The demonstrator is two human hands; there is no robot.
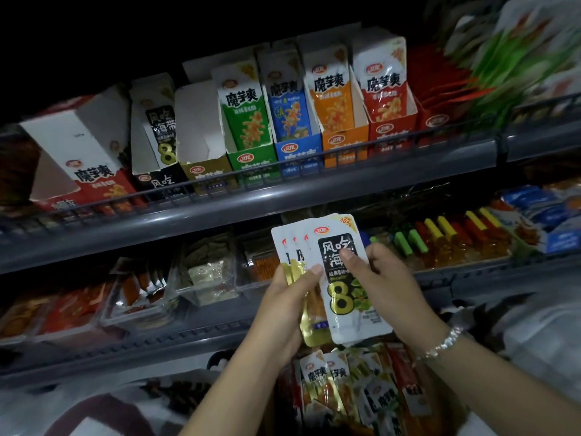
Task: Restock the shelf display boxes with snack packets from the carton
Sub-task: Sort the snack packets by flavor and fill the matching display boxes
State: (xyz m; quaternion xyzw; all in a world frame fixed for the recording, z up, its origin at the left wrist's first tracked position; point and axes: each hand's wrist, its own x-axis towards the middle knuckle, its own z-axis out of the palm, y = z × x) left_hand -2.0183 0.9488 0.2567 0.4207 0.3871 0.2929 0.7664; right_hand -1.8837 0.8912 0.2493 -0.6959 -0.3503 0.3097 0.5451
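Both hands hold a fanned stack of white-and-black snack packets (344, 297) with a big yellow 8, in front of the lower shelf. My left hand (284, 305) grips the stack's left edge with its thumb on the front. My right hand (382, 278) grips the right edge, thumb pressed on the front packet. Below my wrists the carton (355, 391) holds mixed packets standing on end. On the upper shelf stands the matching black display box (157, 133) with a few packets in it, beside a gold box (201, 133) that looks empty.
Green (248, 118), blue (290, 111), orange (338, 102) and red (388, 92) display boxes line the upper shelf behind a wire rail (283, 171). A tilted red-and-white box (85, 155) leans at the left. Clear bins of snacks fill the lower shelf (204, 278).
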